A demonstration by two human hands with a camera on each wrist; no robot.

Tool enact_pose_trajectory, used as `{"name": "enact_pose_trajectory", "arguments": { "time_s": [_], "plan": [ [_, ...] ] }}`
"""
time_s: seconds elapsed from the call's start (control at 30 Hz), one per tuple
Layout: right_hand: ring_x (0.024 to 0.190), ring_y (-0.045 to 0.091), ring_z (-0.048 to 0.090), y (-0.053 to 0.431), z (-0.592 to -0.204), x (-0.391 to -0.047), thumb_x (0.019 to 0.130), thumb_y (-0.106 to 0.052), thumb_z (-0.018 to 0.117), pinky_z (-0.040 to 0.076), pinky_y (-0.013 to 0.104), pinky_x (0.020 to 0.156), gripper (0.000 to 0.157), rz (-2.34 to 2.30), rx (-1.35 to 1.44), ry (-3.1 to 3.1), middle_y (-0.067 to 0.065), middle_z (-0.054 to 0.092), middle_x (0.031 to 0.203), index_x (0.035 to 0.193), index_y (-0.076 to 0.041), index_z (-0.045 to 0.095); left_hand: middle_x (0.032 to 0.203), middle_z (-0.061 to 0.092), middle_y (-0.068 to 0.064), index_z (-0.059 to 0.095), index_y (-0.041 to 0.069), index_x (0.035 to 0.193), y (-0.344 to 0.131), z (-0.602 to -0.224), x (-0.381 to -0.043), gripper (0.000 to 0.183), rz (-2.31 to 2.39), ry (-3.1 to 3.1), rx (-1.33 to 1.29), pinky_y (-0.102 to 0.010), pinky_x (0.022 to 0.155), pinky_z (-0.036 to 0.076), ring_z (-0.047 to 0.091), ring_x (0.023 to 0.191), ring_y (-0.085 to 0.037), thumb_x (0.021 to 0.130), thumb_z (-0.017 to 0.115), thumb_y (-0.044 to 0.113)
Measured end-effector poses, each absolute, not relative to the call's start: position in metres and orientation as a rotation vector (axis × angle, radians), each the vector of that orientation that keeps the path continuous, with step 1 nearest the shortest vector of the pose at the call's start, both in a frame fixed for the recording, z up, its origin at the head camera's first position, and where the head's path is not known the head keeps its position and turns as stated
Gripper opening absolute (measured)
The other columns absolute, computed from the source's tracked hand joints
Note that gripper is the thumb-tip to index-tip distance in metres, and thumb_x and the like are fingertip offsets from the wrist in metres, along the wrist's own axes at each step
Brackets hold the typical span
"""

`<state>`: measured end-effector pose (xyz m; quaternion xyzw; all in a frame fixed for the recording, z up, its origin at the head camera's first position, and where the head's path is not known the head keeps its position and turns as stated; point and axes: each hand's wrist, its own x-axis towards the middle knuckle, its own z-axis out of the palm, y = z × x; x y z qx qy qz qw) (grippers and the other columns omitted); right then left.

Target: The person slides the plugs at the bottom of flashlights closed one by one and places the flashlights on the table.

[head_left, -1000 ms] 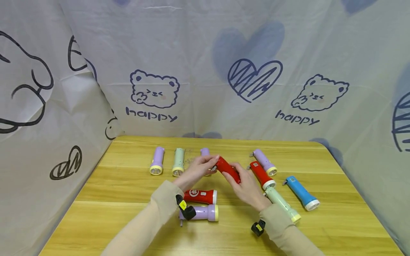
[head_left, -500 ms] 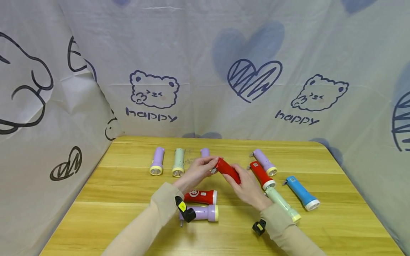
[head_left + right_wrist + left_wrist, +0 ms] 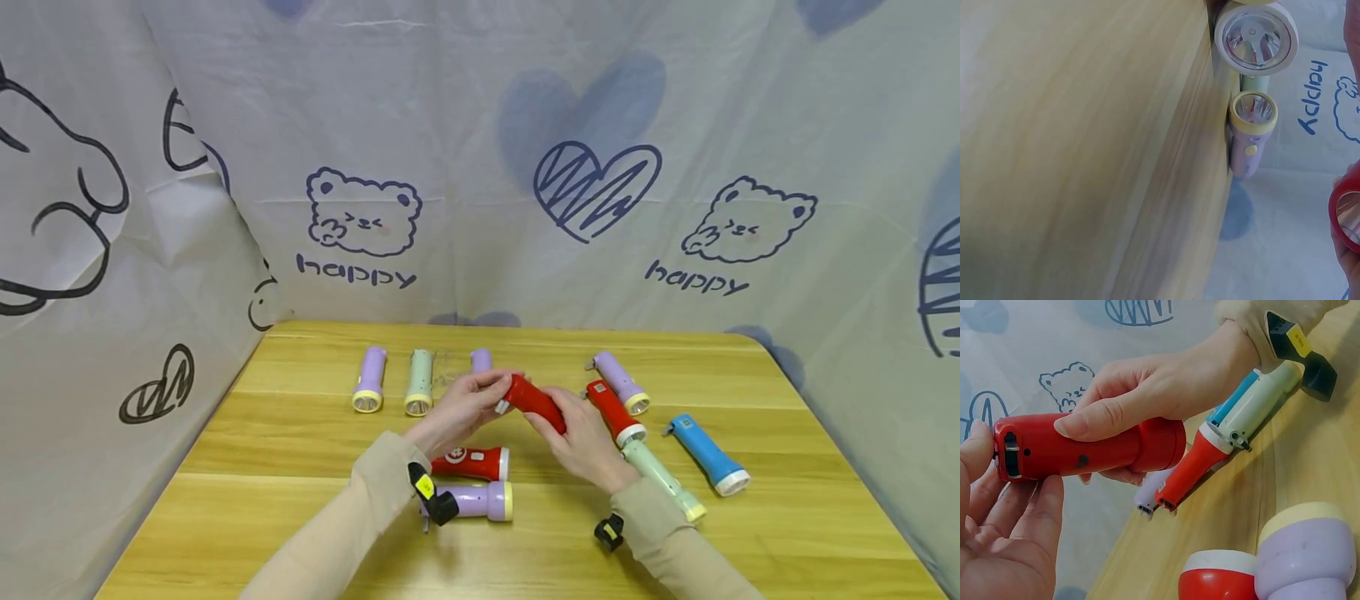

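Observation:
Above the table's middle, my right hand (image 3: 585, 442) grips a red flashlight (image 3: 536, 403), thumb along its body and fingers beneath. My left hand (image 3: 465, 408) holds its tail end between thumb and fingers. In the left wrist view a dark slot (image 3: 1011, 453) with small metal parts shows at that tail. The flashlight's wide red head (image 3: 1340, 215) appears at the right edge of the right wrist view, tilted. Below the left wrist lie another red flashlight (image 3: 480, 463) with a white rim and a purple flashlight (image 3: 480, 502), both partly covered by the forearm.
On the right lie a purple flashlight (image 3: 619, 380), a red one (image 3: 612, 410), a light green one (image 3: 662, 477) and a blue one (image 3: 705, 452). A purple (image 3: 371, 377), a green (image 3: 420, 379) and another purple flashlight (image 3: 481, 358) stand along the back. A printed cloth (image 3: 480, 233) hangs behind.
The held flashlight's tail has tipped slightly down, and a pale part at that end shows more beside the left fingers. Both hands keep nearly the same place.

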<state>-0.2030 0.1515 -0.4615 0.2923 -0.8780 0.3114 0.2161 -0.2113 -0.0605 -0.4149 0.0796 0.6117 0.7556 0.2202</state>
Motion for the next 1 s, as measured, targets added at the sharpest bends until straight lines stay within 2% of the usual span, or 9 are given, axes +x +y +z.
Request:
{"name": "enact_pose_trajectory", "arguments": {
  "time_s": [0.17,0.4,0.63,1.0],
  "plan": [
    [0.084,0.019,0.065,0.153,-0.463,-0.203,0.092,-0.02,0.072,0.056,0.034,0.073,0.029,0.872,0.816,-2.434,0.009,0.074,0.101,0.117,-0.005,0.066,0.15,0.053,-0.017,0.049,0.001,0.147,-0.06,-0.418,-0.211,0.045,2.094,1.672,0.211,-0.02,0.095,0.055,0.061,0.112,-0.011,0.107,0.05,0.02],
    [0.087,0.018,0.065,0.156,-0.466,-0.203,0.093,-0.022,0.073,0.056,0.035,0.075,0.029,0.886,0.798,-2.453,0.007,0.073,0.102,0.116,-0.007,0.066,0.148,0.054,-0.018,0.051,0.002,0.146,-0.06,-0.424,-0.209,0.043,2.105,1.663,0.228,-0.026,0.103,0.054,0.062,0.115,-0.01,0.106,0.051,0.018],
    [0.087,0.018,0.065,0.155,-0.466,-0.204,0.092,-0.018,0.073,0.055,0.033,0.074,0.03,0.968,0.814,-2.392,0.009,0.073,0.102,0.118,-0.005,0.067,0.151,0.051,-0.019,0.048,0.0,0.148,-0.055,-0.423,-0.209,0.044,2.141,1.64,0.206,-0.024,0.103,0.053,0.058,0.124,-0.014,0.106,0.05,0.016],
    [0.085,0.016,0.064,0.155,-0.468,-0.204,0.091,-0.017,0.073,0.051,0.03,0.073,0.029,1.005,0.817,-2.389,0.008,0.073,0.101,0.117,-0.007,0.068,0.145,0.056,-0.02,0.052,-0.002,0.143,-0.051,-0.428,-0.206,0.04,2.198,1.641,0.156,-0.017,0.091,0.056,0.062,0.115,-0.011,0.106,0.051,0.011]
  ]
}}
